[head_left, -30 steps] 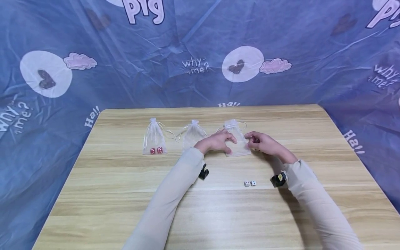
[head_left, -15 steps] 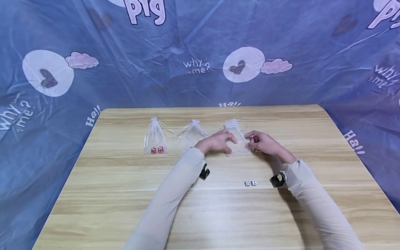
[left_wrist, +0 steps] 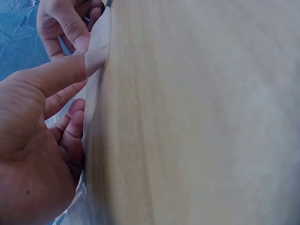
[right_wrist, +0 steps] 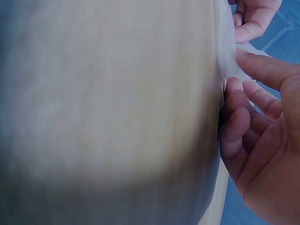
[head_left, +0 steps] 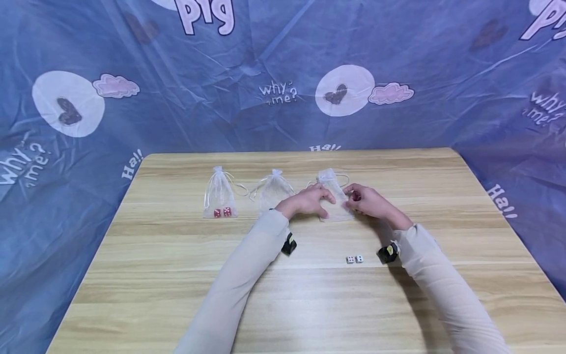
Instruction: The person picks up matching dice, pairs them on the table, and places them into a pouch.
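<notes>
A sheer white drawstring pouch (head_left: 338, 209) lies flat near the table's back, right of the middle. My left hand (head_left: 305, 201) rests on its left part, thumb and index finger spread. In the left wrist view, the fabric covers the tip of a digit of my left hand (left_wrist: 42, 117). At the pouch's right edge, my right hand (head_left: 369, 201) touches the fabric, thumb and index finger apart, other fingers bent. In the right wrist view, the thumb of my right hand (right_wrist: 276, 122) meets the fabric. Two white dice (head_left: 354, 259) lie nearer me, apart from both hands.
A second sheer pouch (head_left: 274, 189) lies left of my left hand, its lower part hidden by that hand and sleeve. Farther left, another pouch (head_left: 218, 191) holds two red dice (head_left: 222, 212). The wooden table (head_left: 155, 275) ends at a blue printed cloth (head_left: 247, 118).
My right hand and forearm have shifted slightly left, with the fingertips moving a little farther over the pouch's right edge. The left hand, pouches and dice stay put.
</notes>
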Demonstrator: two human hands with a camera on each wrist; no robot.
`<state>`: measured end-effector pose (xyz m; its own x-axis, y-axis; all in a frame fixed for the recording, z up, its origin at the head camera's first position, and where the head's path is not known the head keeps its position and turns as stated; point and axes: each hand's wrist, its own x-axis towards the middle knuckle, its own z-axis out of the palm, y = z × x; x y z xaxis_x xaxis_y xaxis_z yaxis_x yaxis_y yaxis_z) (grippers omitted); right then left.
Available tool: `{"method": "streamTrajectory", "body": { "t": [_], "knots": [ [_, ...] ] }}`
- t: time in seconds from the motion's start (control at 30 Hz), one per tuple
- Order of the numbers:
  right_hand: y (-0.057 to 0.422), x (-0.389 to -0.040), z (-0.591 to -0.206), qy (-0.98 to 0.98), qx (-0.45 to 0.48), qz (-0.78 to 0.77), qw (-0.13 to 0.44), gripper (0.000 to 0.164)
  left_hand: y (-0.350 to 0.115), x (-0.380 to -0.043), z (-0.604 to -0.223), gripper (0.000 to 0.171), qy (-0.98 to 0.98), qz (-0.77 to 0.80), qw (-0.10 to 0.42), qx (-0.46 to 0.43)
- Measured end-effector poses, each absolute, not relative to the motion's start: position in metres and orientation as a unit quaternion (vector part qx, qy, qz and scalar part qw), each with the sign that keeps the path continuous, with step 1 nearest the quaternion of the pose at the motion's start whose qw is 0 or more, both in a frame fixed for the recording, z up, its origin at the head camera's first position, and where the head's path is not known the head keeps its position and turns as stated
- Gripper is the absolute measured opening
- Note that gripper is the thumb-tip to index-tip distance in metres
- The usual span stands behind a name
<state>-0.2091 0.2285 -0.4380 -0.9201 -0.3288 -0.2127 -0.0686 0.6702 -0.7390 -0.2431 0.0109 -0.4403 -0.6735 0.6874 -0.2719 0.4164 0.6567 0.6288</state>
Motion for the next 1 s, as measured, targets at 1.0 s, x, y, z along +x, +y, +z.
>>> {"method": "streamTrajectory", "body": {
  "t": [1.0],
  "knots": [
    [0.236,-0.176,-0.418,0.900,-0.113,-0.400,0.129,0.020,-0.021,-0.235,-0.424,0.035,0.832,0.503,0.120,0.199]
  ]
}}
